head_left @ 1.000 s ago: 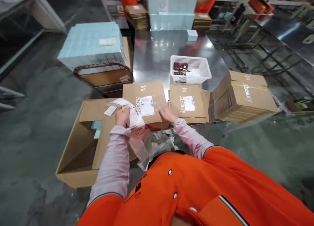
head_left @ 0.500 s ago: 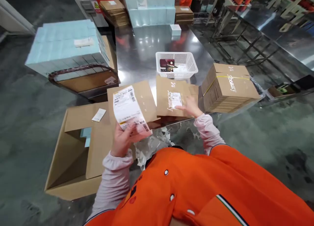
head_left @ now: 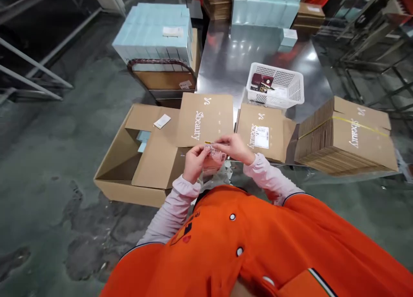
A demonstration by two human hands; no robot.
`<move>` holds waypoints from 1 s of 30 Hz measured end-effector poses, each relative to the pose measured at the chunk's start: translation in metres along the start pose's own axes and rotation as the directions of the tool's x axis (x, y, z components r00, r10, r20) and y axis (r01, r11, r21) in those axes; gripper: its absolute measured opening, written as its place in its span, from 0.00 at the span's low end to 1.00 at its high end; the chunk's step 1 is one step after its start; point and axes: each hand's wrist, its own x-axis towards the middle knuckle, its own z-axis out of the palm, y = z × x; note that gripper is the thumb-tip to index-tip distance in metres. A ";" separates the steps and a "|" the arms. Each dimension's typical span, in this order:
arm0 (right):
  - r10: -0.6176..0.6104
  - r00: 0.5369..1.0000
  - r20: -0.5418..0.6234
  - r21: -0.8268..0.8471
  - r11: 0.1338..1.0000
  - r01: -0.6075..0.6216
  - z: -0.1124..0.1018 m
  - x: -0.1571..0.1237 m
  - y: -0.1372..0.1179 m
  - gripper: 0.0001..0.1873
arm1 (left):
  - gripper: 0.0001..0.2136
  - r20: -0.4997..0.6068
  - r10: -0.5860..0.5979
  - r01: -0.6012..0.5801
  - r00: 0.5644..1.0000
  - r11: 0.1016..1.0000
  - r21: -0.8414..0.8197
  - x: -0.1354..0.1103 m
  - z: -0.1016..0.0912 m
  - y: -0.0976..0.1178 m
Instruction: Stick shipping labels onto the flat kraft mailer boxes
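Between my two hands, close to my body, hangs a strip of printed shipping labels (head_left: pixel 217 156). My left hand (head_left: pixel 194 163) pinches its upper left part between thumb and finger. My right hand (head_left: pixel 237 148) has its fingertips closed at the strip's top edge, close to the left thumb. Just beyond lies a flat brown carton (head_left: pixel 209 116) with white lettering, its printed side up. To the right of it, another carton (head_left: pixel 274 116) bears a white label (head_left: pixel 261 137).
A white basket (head_left: pixel 295 88) with small items stands on the metal table (head_left: pixel 219 52). At right is a strapped stack of cartons (head_left: pixel 361 138); at left, an open box (head_left: pixel 129 194) and a trolley (head_left: pixel 161 61) of light blue boxes (head_left: pixel 155 24).
My right hand has left the labelled carton and come to the label strip, which is now lower. The carton on the left now lies uncovered. The view has swung left.
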 end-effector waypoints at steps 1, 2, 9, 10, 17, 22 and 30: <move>-0.007 1.000 0.001 -0.065 0.998 0.007 -0.001 0.003 -0.002 0.15 | 0.15 -0.040 0.020 -0.020 0.999 1.000 0.010 -0.002 0.003 -0.004; -0.007 1.000 -0.012 -0.109 0.994 0.006 -0.001 0.006 -0.003 0.15 | 0.15 -0.095 0.043 -0.041 0.995 0.999 0.030 -0.004 0.006 -0.008; -0.046 0.995 -0.086 -0.088 0.995 0.038 0.009 0.053 0.028 0.13 | 0.16 -0.131 -0.074 0.072 0.989 0.997 -0.020 0.017 0.004 -0.029; -0.071 0.989 -0.130 -0.138 0.989 0.053 0.007 0.069 0.033 0.12 | 0.20 -0.043 -0.163 0.159 0.986 0.984 -0.077 0.023 0.000 -0.032; 0.070 0.937 -0.341 -0.505 0.827 -0.246 -0.002 0.174 0.064 0.39 | 0.27 0.144 -0.477 0.498 0.867 0.826 -0.263 -0.008 -0.029 -0.074; -0.109 0.987 0.114 -0.655 0.739 0.157 0.027 0.159 0.067 0.46 | 0.26 0.080 -0.552 0.555 0.830 0.801 -0.225 -0.058 -0.053 -0.075; -0.257 0.909 0.329 -0.302 0.883 0.359 0.020 0.028 0.076 0.26 | 0.16 -0.379 -0.030 0.018 0.925 0.999 -0.036 0.065 -0.065 0.004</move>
